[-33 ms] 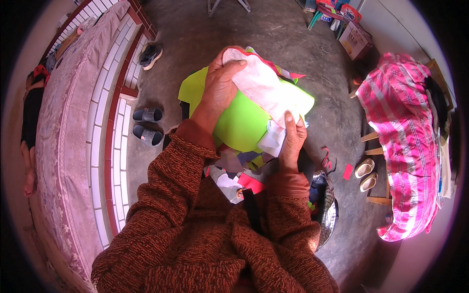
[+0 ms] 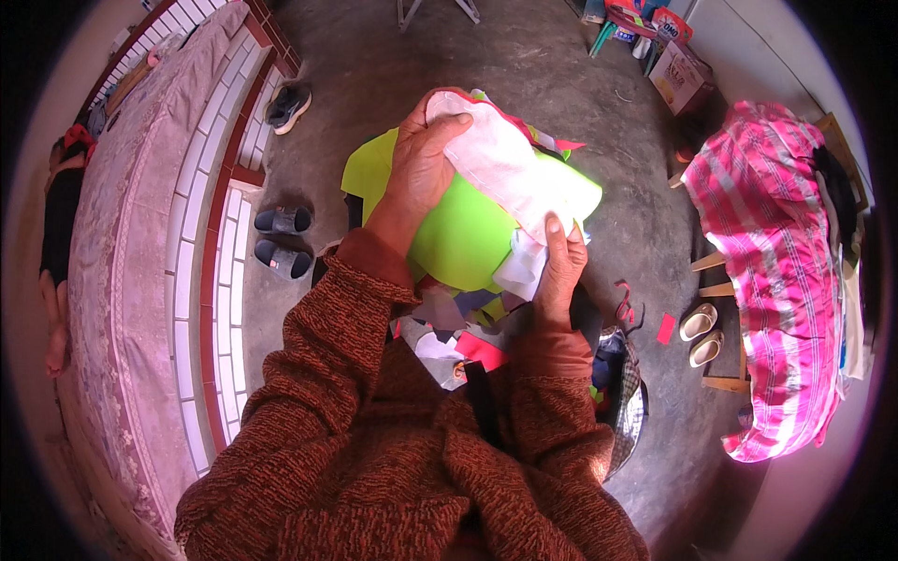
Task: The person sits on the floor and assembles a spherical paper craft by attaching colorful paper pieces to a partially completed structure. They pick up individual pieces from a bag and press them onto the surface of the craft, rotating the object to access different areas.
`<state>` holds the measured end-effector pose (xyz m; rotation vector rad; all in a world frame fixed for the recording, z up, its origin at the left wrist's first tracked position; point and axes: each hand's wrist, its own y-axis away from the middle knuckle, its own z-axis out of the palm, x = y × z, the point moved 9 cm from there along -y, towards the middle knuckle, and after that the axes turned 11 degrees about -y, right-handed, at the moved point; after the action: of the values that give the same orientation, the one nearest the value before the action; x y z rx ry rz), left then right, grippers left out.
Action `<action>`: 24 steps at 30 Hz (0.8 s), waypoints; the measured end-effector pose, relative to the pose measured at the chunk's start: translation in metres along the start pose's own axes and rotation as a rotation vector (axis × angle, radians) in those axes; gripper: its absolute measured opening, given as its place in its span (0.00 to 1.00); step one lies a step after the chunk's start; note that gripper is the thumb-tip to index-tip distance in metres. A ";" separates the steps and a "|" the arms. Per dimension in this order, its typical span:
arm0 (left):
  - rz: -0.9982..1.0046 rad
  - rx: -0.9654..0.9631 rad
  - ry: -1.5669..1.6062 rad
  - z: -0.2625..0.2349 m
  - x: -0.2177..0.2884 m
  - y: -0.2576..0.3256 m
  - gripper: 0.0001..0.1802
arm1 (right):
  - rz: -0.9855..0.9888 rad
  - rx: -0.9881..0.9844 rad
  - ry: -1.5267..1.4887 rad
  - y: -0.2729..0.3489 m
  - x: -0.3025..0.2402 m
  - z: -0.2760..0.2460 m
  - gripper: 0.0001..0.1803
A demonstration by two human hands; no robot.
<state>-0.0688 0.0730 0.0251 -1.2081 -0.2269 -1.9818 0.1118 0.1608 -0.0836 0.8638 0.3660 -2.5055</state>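
Note:
My left hand (image 2: 427,164) grips the upper end of a pale, insole-shaped cloth piece (image 2: 496,145), thumb on top and fingers behind. A stitched line runs along its border, and red shows at its far edge. At the lower end, my right hand (image 2: 561,257) pinches the same piece between thumb and fingers. Bright sunlight washes out its right part. Under both hands spreads a bright yellow-green sheet (image 2: 468,243), over a heap of fabric scraps. White scraps (image 2: 522,266) lie just left of my right hand, and a red scrap (image 2: 482,351) lies nearer my body.
A checked bag (image 2: 631,402) stands by my right forearm. Slippers (image 2: 282,238) and dark shoes (image 2: 288,107) lie left, beside a tiled bed (image 2: 131,234). To the right are pale shoes (image 2: 702,335) and a wooden seat under a pink plaid cloth (image 2: 767,280). Someone's bare legs show far left.

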 end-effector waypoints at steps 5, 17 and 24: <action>0.004 -0.018 0.002 0.006 0.005 0.002 0.07 | -0.001 -0.005 0.005 0.000 -0.001 0.001 0.12; 0.008 -0.010 0.001 -0.001 0.001 -0.002 0.14 | 0.017 -0.001 -0.005 0.000 0.000 0.001 0.12; 0.034 -0.001 0.018 -0.003 0.002 -0.003 0.14 | 0.020 -0.009 -0.024 0.000 0.001 0.000 0.12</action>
<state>-0.0731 0.0723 0.0258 -1.1865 -0.1948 -1.9632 0.1108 0.1601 -0.0843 0.8292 0.3592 -2.4919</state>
